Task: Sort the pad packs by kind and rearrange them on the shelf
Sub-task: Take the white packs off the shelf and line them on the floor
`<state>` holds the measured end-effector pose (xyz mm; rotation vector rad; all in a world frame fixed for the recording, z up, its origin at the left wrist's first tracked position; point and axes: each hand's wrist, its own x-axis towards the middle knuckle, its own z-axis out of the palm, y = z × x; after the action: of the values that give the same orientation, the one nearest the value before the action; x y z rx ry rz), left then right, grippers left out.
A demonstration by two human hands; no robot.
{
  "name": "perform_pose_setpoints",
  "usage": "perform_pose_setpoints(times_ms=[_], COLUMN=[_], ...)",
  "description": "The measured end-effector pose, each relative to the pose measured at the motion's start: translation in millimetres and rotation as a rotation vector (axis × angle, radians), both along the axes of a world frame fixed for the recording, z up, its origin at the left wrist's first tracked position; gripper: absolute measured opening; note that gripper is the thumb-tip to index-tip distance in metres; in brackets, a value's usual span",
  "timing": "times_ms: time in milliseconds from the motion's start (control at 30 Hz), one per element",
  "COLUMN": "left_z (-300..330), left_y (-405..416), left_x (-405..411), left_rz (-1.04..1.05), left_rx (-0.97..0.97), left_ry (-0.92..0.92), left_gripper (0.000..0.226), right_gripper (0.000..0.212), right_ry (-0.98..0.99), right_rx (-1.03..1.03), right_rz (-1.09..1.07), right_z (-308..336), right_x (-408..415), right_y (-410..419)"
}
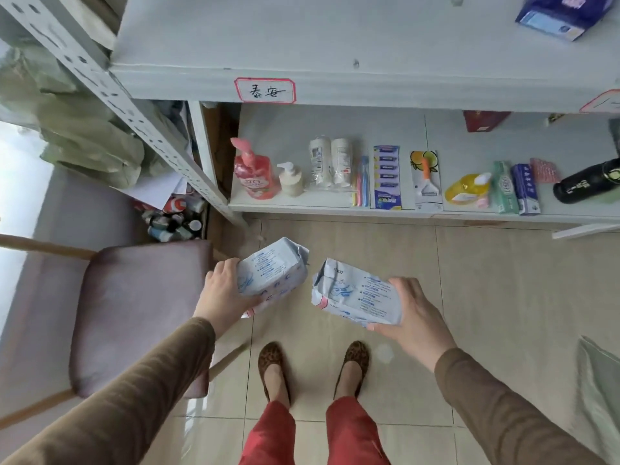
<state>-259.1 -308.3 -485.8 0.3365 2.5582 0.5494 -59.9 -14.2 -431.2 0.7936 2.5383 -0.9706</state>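
Observation:
I hold two pale blue-and-white pad packs in front of me, above the tiled floor. My left hand (223, 290) grips one pad pack (273, 275) from its left side. My right hand (411, 313) grips the other pad pack (355, 293) from its right end. The two packs are apart, with a small gap between them. A dark blue pad pack (562, 15) lies on the upper shelf (302, 38) at the far right. That shelf's front edge carries a red-framed handwritten label (265, 90).
The lower shelf (302, 204) holds a pink pump bottle (255, 172), a cream pump bottle (290, 179), toothbrushes, toothpaste boxes and a black flask (587, 181). A purple cushioned chair (134, 313) stands at my left. A slanted metal upright (134, 119) crosses the left side.

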Motion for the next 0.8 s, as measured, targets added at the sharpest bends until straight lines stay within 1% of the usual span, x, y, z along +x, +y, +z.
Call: perform_pose_setpoints(times_ms=[167, 367, 467, 633, 800], left_z=[-107, -243, -296, -383, -442], left_y=[5, 28, 45, 82, 120], left_x=[-26, -55, -70, -98, -120], left_rz=[-0.099, -0.119, -0.142, -0.173, -0.249], left_rx=[-0.037, -0.064, -0.071, -0.039, -0.087], left_ry=[-0.048, -0.083, -0.082, -0.116, -0.083], left_gripper=[0.079, 0.081, 0.088, 0.084, 0.082], right_gripper=[0.066, 0.07, 0.073, 0.071, 0.068], right_ry=[0.017, -0.031, -0.048, -0.045, -0.048], right_rx=[-0.065, -0.048, -0.039, -0.034, 0.007], right_rz=[-0.044, 0.055, 0.111, 0.203, 0.264], right_z=[-96, -230, -285, -379, -448], right_x=[-20, -38, -45, -62, -82], right_y=[-18, -16, -12, -3, 4])
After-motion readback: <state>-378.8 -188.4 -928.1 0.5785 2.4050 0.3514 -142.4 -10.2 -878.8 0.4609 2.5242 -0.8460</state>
